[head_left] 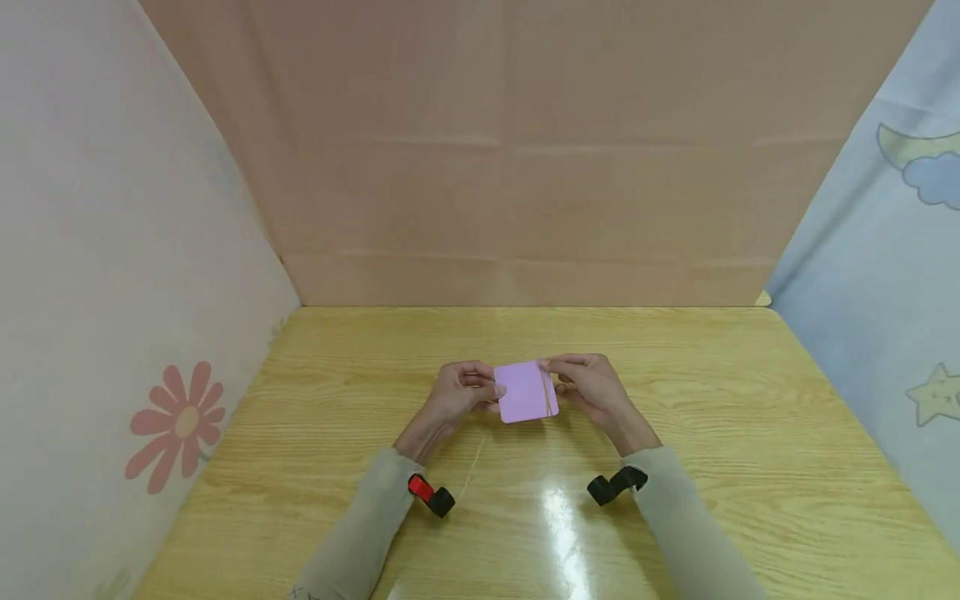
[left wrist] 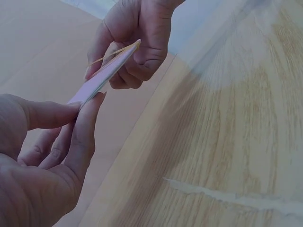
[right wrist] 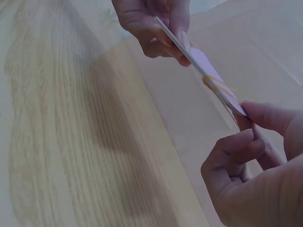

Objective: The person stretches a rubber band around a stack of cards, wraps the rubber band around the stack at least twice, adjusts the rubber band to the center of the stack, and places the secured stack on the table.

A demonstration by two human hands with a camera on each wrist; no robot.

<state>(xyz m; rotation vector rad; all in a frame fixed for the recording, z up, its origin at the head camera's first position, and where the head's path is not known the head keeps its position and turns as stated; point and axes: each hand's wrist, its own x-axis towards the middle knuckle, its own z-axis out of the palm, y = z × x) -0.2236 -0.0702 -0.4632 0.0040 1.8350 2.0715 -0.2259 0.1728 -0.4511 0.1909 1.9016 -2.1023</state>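
Note:
A thin stack of pinkish-purple square cards [head_left: 522, 393] with rounded corners is held up above the table, tilted. My left hand [head_left: 459, 392] pinches its left edge, thumb on the front face and fingers behind. At the opposite edge my right hand [head_left: 592, 387] pinches the top right corner between thumb and forefinger, its other fingers curled. A yellowish rubber band [head_left: 547, 392] runs round the stack near the right edge. Part of that band [right wrist: 222, 85] stands off the card face in the right wrist view. How many cards there are, I cannot tell.
The wood-grain table [head_left: 337, 417] spreads out beneath both hands. A plain tan cloth [head_left: 495, 167] hangs behind it, with patterned cloths at left and right. A pale scratch [left wrist: 227, 196] marks the tabletop. Black wrist cameras [head_left: 615, 483] sit on both sleeves.

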